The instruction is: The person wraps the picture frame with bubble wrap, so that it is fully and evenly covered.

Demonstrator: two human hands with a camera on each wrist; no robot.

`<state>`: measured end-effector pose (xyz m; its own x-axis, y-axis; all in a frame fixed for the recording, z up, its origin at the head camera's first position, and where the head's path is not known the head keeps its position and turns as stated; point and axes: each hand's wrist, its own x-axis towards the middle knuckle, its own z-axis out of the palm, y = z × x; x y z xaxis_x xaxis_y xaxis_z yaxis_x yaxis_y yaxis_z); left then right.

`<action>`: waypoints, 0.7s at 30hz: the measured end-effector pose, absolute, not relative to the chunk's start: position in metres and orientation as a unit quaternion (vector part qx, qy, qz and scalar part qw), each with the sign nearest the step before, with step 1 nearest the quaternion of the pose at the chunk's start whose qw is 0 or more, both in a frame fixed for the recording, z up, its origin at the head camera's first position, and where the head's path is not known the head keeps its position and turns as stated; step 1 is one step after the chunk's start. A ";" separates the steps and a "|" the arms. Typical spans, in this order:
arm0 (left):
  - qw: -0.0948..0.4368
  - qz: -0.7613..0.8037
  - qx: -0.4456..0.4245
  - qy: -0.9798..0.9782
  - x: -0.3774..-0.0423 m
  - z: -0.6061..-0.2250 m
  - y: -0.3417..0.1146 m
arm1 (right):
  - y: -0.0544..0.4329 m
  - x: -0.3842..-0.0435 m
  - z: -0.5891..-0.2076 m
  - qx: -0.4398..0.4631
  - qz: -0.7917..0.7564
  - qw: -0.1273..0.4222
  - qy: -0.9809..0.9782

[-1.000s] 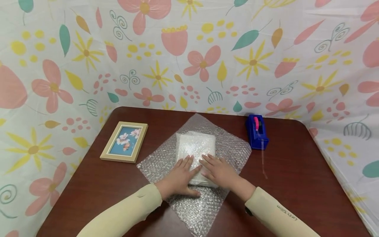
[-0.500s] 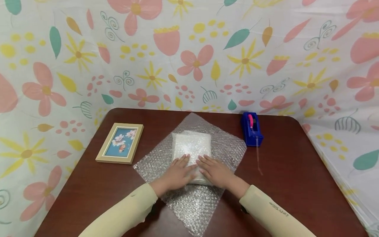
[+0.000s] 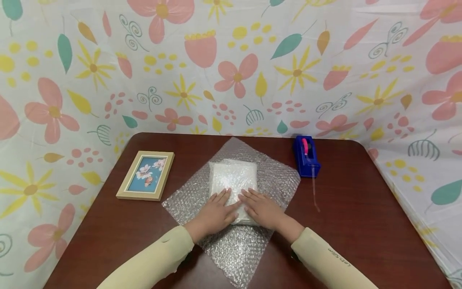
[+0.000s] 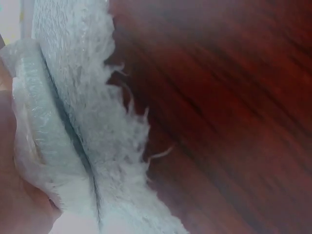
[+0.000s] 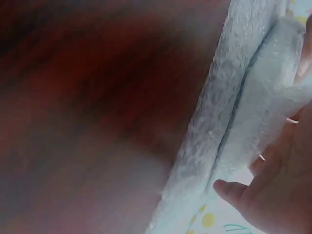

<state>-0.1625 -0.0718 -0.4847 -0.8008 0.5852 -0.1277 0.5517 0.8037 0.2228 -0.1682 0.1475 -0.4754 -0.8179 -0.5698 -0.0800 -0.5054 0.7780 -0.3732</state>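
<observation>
A white rectangular packet [image 3: 232, 174] wrapped in clear plastic lies flat in the middle of a bubble wrap sheet [image 3: 238, 257], which is set cornerwise on the table. My left hand [image 3: 213, 212] rests on the packet's lower left part with straight fingers. From the other side my right hand [image 3: 262, 209] lies on its lower right part, fingers also extended. The fingertips point toward each other over the packet. In the left wrist view the packet's wrapped side [image 4: 58, 141] stands up from the bubble wrap. The right wrist view shows the right thumb [image 5: 229, 191] beside the packet.
At the left of the dark red table [image 3: 361, 224] lies a picture frame [image 3: 130, 188] with a flower picture. A blue tape dispenser [image 3: 306, 160] with a pink hub stands at the back right, a strip of tape [image 3: 315, 196] trailing from it. A flowered curtain [image 3: 231, 52] hangs behind.
My left thumb has drawn in from below the packet's lower edge toward the packet. My right hand keeps its place on it. The head view has shifted slightly.
</observation>
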 end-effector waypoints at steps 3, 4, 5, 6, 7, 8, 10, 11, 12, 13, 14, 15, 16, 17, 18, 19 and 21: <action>0.093 0.090 0.303 0.944 -0.162 -0.485 -0.074 | 0.148 -0.169 -0.480 -0.282 -0.220 0.089 0.930; 0.091 0.091 0.303 0.944 -0.162 -0.484 -0.075 | 0.148 -0.169 -0.481 -0.281 -0.241 0.085 0.925; 0.090 0.092 0.303 0.944 -0.162 -0.484 -0.075 | 0.149 -0.169 -0.483 -0.279 -0.261 0.083 0.920; 0.088 0.093 0.303 0.944 -0.162 -0.484 -0.076 | 0.149 -0.169 -0.483 -0.277 -0.284 0.082 0.914; 0.088 0.094 0.302 0.945 -0.162 -0.484 -0.076 | 0.150 -0.170 -0.483 -0.274 -0.304 0.084 0.909; 0.088 0.096 0.302 0.944 -0.162 -0.484 -0.076 | 0.152 -0.170 -0.482 -0.267 -0.326 0.091 0.902; 0.086 0.098 0.303 0.944 -0.162 -0.483 -0.075 | 0.158 -0.171 -0.478 -0.237 -0.373 0.102 0.891; 0.085 0.100 0.304 0.944 -0.161 -0.483 -0.074 | 0.163 -0.171 -0.474 -0.209 -0.397 0.104 0.888; 0.085 0.101 0.306 0.943 -0.161 -0.483 -0.073 | 0.170 -0.172 -0.470 -0.171 -0.425 0.100 0.883; 0.085 0.102 0.307 0.943 -0.161 -0.482 -0.073 | 0.177 -0.175 -0.466 -0.123 -0.460 0.089 0.875; 0.083 0.102 0.308 0.942 -0.161 -0.482 -0.072 | 0.185 -0.177 -0.463 -0.068 -0.499 0.073 0.861; 0.081 0.103 0.308 0.942 -0.160 -0.482 -0.072 | 0.194 -0.181 -0.460 -0.011 -0.536 0.042 0.843; 0.079 0.104 0.308 0.942 -0.160 -0.482 -0.071 | 0.205 -0.185 -0.458 0.049 -0.570 0.006 0.820; 0.080 0.105 0.307 0.942 -0.160 -0.482 -0.071 | 0.215 -0.190 -0.458 0.102 -0.595 -0.031 0.797; 0.080 0.106 0.306 0.943 -0.160 -0.481 -0.071 | 0.226 -0.194 -0.458 0.150 -0.613 -0.068 0.773; 0.080 0.107 0.306 0.943 -0.160 -0.481 -0.071 | 0.237 -0.199 -0.458 0.192 -0.621 -0.092 0.754; 0.080 0.107 0.304 0.943 -0.160 -0.481 -0.071 | 0.257 -0.207 -0.460 0.253 -0.615 -0.116 0.737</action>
<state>-0.1604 -0.0709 -0.4812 -0.8019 0.5913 -0.0850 0.5571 0.7916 0.2510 -0.2070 0.2571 -0.4602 -0.8449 0.5163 -0.1398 0.2299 0.1145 -0.9665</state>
